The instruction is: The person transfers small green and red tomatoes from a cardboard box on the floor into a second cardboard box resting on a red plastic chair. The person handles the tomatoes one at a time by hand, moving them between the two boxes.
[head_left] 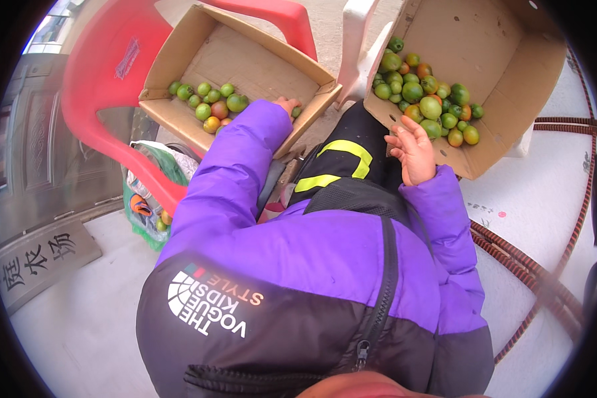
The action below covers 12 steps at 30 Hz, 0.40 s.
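My left hand (pixel 287 105) is down inside the left cardboard box (pixel 229 21), its fingers closed around a small green tomato (pixel 296 112) that shows only in part. My purple sleeve covers some of that box. Several green and reddish tomatoes (pixel 237 103) lie toward the box's left side. At the near edge of the right cardboard box (pixel 504 79), my right hand (pixel 412 151) is held palm up, fingers apart and slightly bent, holding nothing. Beside its fingertips, a larger heap of green and orange tomatoes (pixel 412 92) fills the left part of the right box.
The left box rests on a red plastic chair (pixel 89 73); a white chair (pixel 358 40) is by the right box. Below the red armrest sits a green plastic bag (pixel 154 229) with tomatoes. Brown ribbed hoses (pixel 521 265) run along the pale floor at right.
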### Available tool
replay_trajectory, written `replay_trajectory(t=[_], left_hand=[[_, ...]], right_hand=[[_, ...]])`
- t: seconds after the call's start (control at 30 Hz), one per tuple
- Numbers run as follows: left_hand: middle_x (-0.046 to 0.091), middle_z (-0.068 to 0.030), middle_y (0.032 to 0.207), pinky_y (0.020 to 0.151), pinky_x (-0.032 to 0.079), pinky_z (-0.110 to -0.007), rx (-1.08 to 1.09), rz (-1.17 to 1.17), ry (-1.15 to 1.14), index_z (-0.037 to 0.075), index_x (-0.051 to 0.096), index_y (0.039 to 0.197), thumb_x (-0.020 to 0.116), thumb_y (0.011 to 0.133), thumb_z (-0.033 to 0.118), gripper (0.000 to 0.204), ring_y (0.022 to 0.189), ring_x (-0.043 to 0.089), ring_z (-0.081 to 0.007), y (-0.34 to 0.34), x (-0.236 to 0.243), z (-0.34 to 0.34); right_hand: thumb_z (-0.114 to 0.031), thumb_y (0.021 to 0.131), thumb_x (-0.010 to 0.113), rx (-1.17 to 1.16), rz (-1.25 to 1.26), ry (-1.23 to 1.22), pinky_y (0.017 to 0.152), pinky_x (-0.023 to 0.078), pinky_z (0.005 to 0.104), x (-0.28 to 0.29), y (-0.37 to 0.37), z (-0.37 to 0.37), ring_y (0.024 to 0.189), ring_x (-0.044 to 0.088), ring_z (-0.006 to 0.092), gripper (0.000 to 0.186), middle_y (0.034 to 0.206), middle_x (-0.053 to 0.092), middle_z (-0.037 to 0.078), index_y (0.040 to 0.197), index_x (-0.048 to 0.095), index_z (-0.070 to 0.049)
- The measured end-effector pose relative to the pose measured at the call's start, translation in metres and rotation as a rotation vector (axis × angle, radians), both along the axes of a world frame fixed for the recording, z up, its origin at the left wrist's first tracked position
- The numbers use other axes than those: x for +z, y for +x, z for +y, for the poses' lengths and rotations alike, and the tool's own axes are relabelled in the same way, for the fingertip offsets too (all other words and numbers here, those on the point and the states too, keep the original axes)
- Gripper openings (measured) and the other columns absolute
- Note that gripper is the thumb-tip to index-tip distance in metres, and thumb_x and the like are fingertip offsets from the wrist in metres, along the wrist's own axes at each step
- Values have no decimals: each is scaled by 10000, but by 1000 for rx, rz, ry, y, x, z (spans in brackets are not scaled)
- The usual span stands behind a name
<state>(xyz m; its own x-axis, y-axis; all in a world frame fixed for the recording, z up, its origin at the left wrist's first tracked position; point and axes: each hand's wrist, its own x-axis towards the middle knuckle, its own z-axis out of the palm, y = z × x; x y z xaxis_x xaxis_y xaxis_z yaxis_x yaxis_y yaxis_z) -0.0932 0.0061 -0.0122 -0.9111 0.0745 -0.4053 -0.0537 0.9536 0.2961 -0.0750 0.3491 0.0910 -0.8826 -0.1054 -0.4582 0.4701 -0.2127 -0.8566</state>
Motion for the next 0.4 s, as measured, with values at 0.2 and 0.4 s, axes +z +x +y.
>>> replay_trajectory(t=[0.2, 0.4], left_hand=[[632, -176, 1041, 830, 510, -374, 328, 237, 374, 77, 567, 1216, 685, 836, 157, 405, 946, 641, -282, 2, 49, 22], [663, -147, 1002, 820, 504, -337, 59, 248, 715, 63, 585, 1184, 656, 872, 119, 324, 924, 642, -237, 67, 145, 87]], right_hand=[[-199, 945, 581, 150, -18, 37, 691, 477, 234, 11, 1, -3, 882, 614, 140, 448, 1113, 594, 89, 1329, 444, -15], [-307, 902, 636, 735, -53, -62, 838, 490, 301, 25, 10, -32, 1034, 588, 175, 652, 1247, 532, 131, 1431, 338, -70]])
